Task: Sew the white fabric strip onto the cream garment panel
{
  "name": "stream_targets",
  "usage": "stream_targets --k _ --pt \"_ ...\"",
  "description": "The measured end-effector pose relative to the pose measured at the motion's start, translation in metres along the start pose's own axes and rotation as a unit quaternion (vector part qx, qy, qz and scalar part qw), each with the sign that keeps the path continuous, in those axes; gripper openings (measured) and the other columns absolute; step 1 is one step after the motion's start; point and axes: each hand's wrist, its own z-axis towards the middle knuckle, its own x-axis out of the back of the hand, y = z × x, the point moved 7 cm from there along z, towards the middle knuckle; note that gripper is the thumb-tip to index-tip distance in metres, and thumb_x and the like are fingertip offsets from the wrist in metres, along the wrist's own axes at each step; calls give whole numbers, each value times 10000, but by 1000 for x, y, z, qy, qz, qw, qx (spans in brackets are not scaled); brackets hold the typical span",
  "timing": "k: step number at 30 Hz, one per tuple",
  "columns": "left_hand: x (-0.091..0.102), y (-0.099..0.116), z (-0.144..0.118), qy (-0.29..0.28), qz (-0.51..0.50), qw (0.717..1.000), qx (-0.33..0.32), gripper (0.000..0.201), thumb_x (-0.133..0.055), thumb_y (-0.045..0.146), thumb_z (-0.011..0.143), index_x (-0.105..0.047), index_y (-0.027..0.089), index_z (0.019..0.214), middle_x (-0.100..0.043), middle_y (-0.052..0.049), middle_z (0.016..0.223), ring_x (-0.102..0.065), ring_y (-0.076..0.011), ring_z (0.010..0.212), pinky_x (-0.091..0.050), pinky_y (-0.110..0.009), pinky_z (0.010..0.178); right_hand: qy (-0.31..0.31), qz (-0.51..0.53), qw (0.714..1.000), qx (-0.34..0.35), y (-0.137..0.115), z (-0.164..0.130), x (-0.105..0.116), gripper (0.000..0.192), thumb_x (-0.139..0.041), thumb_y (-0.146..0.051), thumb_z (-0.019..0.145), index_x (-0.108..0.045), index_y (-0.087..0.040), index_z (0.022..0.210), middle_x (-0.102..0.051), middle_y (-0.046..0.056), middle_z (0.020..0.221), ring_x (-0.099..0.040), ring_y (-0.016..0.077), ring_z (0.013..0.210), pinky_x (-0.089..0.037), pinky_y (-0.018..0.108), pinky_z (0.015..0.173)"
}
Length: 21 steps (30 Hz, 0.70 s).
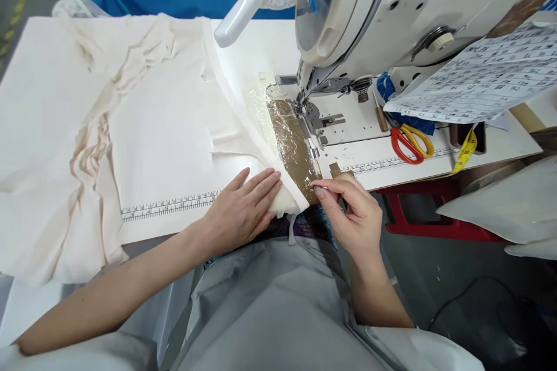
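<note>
My left hand (243, 203) lies flat, fingers stretched out, on the corner of a cream fabric piece (243, 122) at the table's front edge. The fabric's banded edge (289, 182) runs from the back of the table down to a point beside those fingers. Just right of that point, my right hand (353, 211) is closed in a pinch. A small thin metal tool (321, 187) shows at its fingertips, mostly hidden, so its kind is unclear. Ahead of both hands is the sewing machine's needle and presser foot area (300, 104), with brown tape (289, 133) in front.
The sewing machine (361, 11) fills the upper right. Red and yellow-handled scissors (411, 144), a wooden-handled tool (381, 116), a yellow tape measure (466, 151) and printed sheets (478, 75) are at right. Bunched fabric (93, 151) lies left; a red stool (430, 211) stands below the table.
</note>
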Motion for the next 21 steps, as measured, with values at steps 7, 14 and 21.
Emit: stream_targets --k 7,14,21 --pt "0 -8 9 24 0 999 46 470 -300 299 1053 -542 60 1377 -521 -166 1471 -491 -300 1369 -440 -460 1054 -47 68 991 -106 15 -3 -17 119 -509 -282 1009 -608 -217 1017 -660 -28 693 -625 121 535 -510 241 518" --pt "0 -12 -4 23 -33 999 30 448 -358 331 1044 -537 105 1387 -494 -172 1493 -464 -315 1390 -387 -486 1125 -84 -83 991 -58 6 3 -41 263 -439 -241 1001 -595 -188 1206 -680 4 769 -598 142 571 -492 280 607" --pt "-6 -13 -6 49 -42 998 20 458 -396 336 1034 -537 68 1378 -486 -203 1490 -451 -340 1398 -397 -510 1129 -105 -129 986 -27 13 11 -61 262 -470 -263 977 -554 -178 1210 -672 -3 735 -646 175 652 -474 276 629"
